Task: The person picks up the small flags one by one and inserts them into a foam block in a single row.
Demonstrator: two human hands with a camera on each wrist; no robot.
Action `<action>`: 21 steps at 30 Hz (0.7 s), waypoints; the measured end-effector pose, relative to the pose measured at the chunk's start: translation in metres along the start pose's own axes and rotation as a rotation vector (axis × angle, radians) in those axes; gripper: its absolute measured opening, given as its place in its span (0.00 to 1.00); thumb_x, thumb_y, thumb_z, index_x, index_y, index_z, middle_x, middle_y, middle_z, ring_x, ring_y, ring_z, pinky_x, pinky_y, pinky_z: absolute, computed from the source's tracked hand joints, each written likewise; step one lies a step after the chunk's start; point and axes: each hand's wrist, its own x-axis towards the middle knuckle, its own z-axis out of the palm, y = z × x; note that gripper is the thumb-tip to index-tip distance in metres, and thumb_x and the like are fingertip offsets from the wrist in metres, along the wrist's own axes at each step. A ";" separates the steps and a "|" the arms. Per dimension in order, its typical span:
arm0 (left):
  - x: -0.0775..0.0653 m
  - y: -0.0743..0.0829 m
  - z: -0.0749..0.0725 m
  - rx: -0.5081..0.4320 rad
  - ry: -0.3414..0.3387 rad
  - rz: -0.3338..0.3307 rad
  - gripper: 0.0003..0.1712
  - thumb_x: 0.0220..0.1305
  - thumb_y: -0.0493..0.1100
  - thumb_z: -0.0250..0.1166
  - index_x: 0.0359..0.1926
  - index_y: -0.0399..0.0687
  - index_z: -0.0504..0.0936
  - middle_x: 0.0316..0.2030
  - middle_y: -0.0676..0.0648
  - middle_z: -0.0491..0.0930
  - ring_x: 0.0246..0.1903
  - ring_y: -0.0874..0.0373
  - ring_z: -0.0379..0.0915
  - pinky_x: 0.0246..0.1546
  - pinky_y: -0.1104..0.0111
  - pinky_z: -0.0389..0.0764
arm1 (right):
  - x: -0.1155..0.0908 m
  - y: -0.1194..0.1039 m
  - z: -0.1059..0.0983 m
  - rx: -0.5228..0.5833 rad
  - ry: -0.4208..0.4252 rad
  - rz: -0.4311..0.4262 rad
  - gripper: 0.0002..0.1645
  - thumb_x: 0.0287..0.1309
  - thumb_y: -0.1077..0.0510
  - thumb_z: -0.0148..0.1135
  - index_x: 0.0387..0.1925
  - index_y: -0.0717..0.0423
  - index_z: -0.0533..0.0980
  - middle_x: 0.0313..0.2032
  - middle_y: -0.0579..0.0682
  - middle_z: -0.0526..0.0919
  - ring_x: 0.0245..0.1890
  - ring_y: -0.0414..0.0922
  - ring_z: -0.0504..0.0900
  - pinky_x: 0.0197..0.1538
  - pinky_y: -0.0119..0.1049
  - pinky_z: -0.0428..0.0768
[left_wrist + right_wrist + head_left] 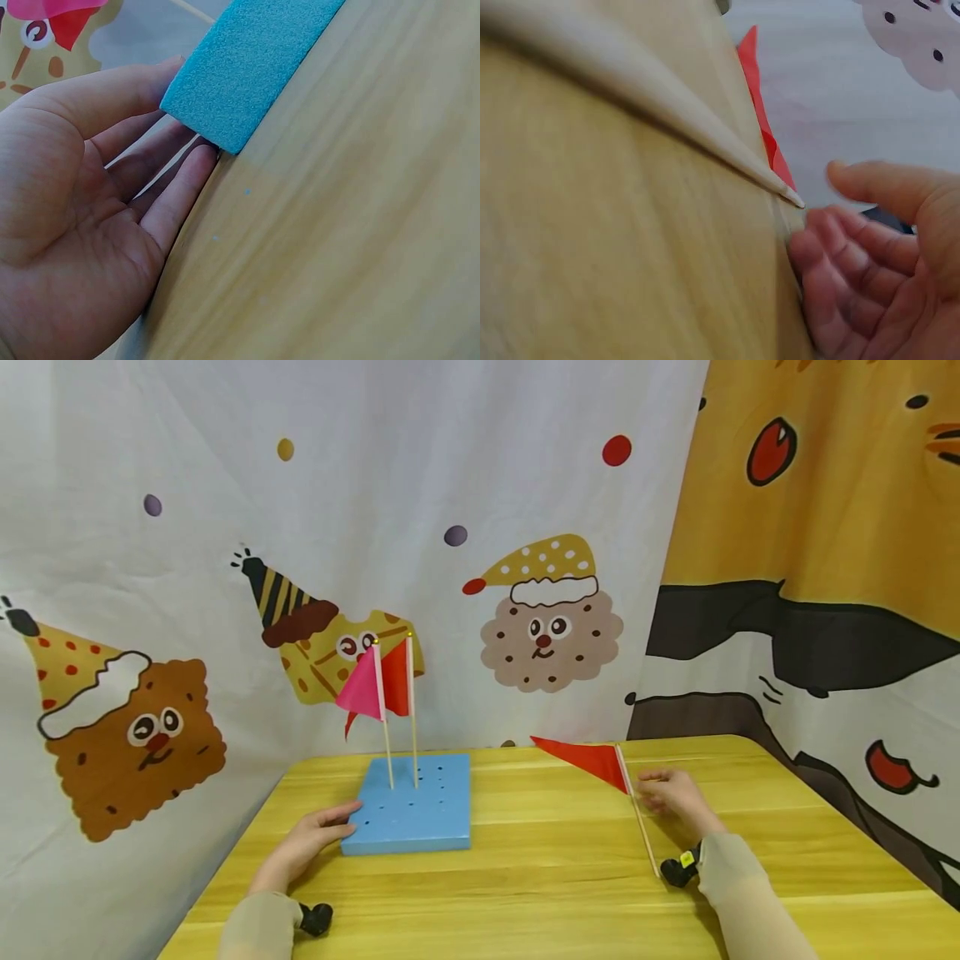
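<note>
While the left hand rests against the blue block, thumb and fingers at its left edge, spread and relaxed rather than clenched, two flags are up on the left side of the table! The pink flag stands in the block, leaning slightly left, and just to its right the upright red flag rises nearly straight, its cloth partly behind the pink. Holes dot the block's top around them. Over on the right, here's the loose flag, red too, lying on the table, cloth at the far end, tip pointing left, stick running toward the near right. Just right of that stick comes the right hand, thumb apart from gently bent fingers, nothing in its grasp; whether a fingertip touches the stick, I cannot tell. Each wrist wears a black camera, and at the far side hangs a curtain with party-hatted cartoon faces.
</note>
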 end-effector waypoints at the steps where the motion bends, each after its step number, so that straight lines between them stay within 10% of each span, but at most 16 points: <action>1: 0.000 0.000 0.000 0.000 0.002 -0.005 0.33 0.68 0.44 0.62 0.70 0.37 0.65 0.70 0.34 0.57 0.70 0.37 0.49 0.65 0.49 0.62 | -0.001 0.000 0.000 -0.033 0.004 0.003 0.23 0.61 0.60 0.64 0.50 0.76 0.75 0.29 0.53 0.83 0.24 0.44 0.82 0.29 0.36 0.83; 11: 0.002 -0.003 -0.001 -0.011 -0.008 0.005 0.33 0.68 0.44 0.62 0.70 0.35 0.65 0.70 0.33 0.56 0.69 0.36 0.49 0.64 0.49 0.63 | -0.003 -0.003 0.002 -0.226 -0.021 -0.008 0.13 0.51 0.57 0.71 0.27 0.67 0.81 0.17 0.49 0.75 0.16 0.41 0.71 0.21 0.34 0.73; 21: 0.002 -0.004 -0.001 -0.005 0.003 0.005 0.33 0.68 0.43 0.62 0.69 0.35 0.65 0.70 0.33 0.56 0.69 0.36 0.50 0.64 0.50 0.64 | -0.008 -0.009 0.012 -0.375 -0.031 -0.038 0.28 0.44 0.57 0.73 0.07 0.50 0.62 0.08 0.42 0.58 0.10 0.39 0.55 0.16 0.31 0.59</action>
